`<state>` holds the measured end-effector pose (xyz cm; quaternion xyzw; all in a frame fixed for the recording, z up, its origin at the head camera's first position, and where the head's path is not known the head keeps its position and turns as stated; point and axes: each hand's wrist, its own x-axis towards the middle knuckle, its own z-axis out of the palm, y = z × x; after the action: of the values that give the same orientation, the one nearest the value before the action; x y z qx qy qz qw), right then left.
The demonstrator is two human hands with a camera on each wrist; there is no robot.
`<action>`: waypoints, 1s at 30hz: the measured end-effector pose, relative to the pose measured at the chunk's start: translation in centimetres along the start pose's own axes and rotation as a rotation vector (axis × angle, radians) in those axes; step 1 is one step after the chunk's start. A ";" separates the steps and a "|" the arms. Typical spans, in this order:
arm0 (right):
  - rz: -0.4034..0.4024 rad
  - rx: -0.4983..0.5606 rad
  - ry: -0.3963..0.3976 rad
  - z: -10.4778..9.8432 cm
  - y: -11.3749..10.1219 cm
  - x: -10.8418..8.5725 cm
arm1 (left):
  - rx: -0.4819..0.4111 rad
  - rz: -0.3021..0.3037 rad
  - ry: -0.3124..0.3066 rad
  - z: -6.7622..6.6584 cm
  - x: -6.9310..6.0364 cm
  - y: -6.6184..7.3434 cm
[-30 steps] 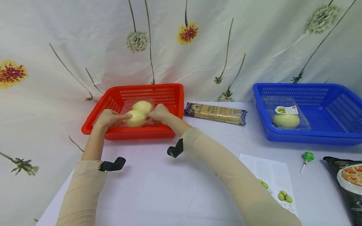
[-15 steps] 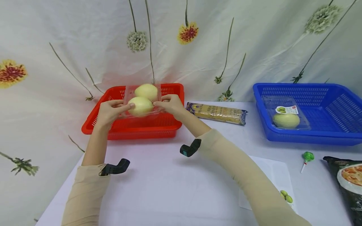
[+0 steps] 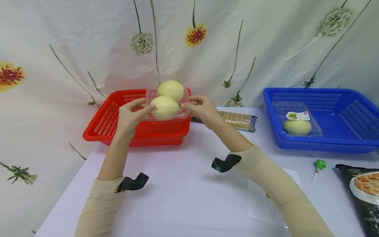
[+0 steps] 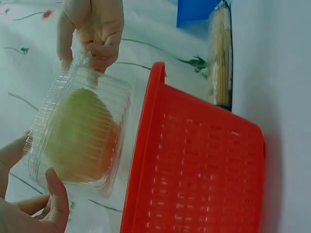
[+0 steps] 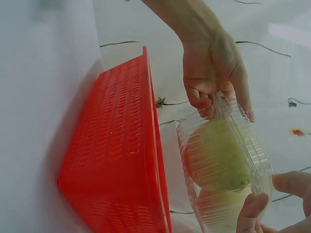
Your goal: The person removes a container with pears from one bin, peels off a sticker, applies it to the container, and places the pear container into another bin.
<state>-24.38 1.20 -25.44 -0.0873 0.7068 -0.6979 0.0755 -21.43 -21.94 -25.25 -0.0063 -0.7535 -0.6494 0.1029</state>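
Left hand (image 3: 130, 117) fingers pinch the clear box (image 3: 151, 92) at its 9 o'clock end, right hand (image 3: 205, 110) fingers at 3; probably two-ended to balance the load. Ribbed, see-through plastic, two pale yellow-green melons (image 3: 165, 108) inside. Box is up off the red basket (image 3: 142, 141), toward its 2 o'clock corner.

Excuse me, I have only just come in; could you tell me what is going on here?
A person's left hand and right hand grip opposite ends of a clear plastic box with two pale melons inside. The box is held up, not touching the red basket. The blue basket holds another boxed melon. A spaghetti packet lies on the table between the baskets.
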 end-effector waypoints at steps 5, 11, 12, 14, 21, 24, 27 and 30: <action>0.013 0.036 -0.001 -2.4 -0.8 -2.1 | -0.066 0.048 -0.078 2.1 -0.9 0.3; 0.030 0.086 -0.043 -5.2 -1.0 -4.4 | -0.120 0.071 -0.133 4.5 -1.7 0.3; 0.032 0.086 -0.055 -5.7 -0.9 -4.8 | -0.118 0.074 -0.140 4.9 -1.9 0.3; 0.035 0.089 -0.075 -6.6 -0.6 -5.4 | -0.102 0.076 -0.157 5.7 -2.2 0.1; 0.035 0.048 -0.097 -9.5 0.7 -7.7 | -0.066 0.058 -0.254 8.3 -3.8 -0.2; 0.043 0.021 -0.105 -10.7 1.4 -8.7 | -0.041 0.047 -0.288 9.3 -4.4 -0.7; 0.052 -0.017 -0.107 -11.7 2.1 -9.8 | -0.004 0.050 -0.330 10.3 -5.0 -1.3; 0.062 -0.053 -0.112 -12.6 3.1 -10.6 | 0.055 0.082 -0.385 11.2 -5.5 -1.9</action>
<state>-16.97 15.91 -28.47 -0.1063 0.7219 -0.6705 0.1340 -18.01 -10.63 -29.53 -0.1582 -0.7759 -0.6105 -0.0163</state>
